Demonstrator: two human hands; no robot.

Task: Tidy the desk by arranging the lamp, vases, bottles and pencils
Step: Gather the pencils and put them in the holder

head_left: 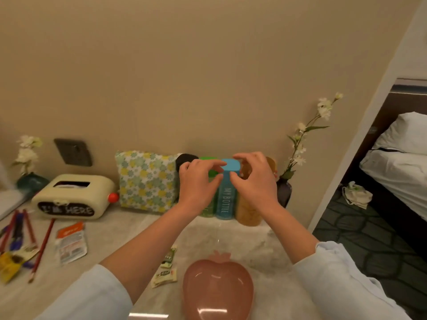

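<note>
Loose pale blue sleeves (92, 294), bare forearms (147, 245) beyond them.

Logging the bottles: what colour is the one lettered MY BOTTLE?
That bottle is blue, cap included; the head view shows it best.

Between the left hand (198, 181) and the right hand (254, 181) shows a blue bottle (226, 199) with darker lettering, a green bottle (209, 210) behind the left, an amber bottle (248, 213) behind the right, a white cushion (145, 181) flowered yellow and teal farther left.
</note>
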